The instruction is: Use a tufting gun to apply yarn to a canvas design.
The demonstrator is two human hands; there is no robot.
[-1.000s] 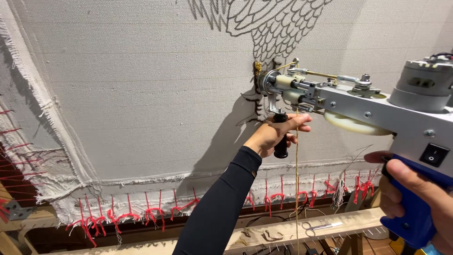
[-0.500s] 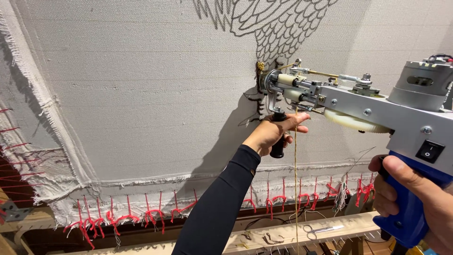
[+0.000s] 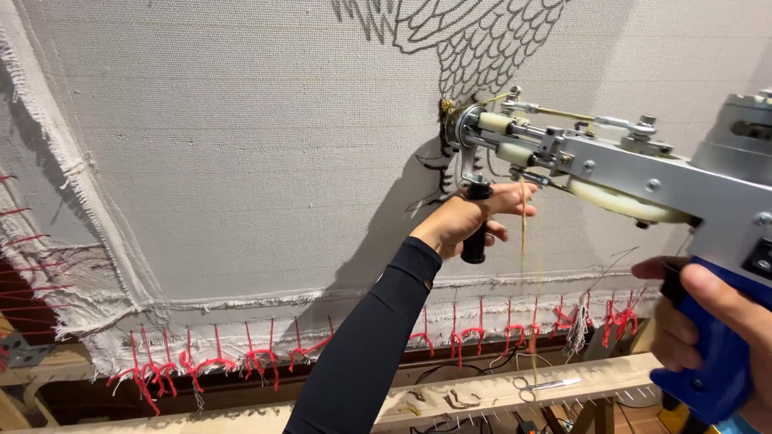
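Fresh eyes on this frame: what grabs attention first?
The big tufting gun at right, its needle tip pressed into the stretched grey cloth just under a drawn feathered outline. The left hand wraps the black front handle; the right hand holds the blue rear handle. Red yarn loops fringe the cloth's bottom edge.

left hand (image 3: 466, 221): arm outstretched, fingers curled closed | right hand (image 3: 708, 321): clenched, near body
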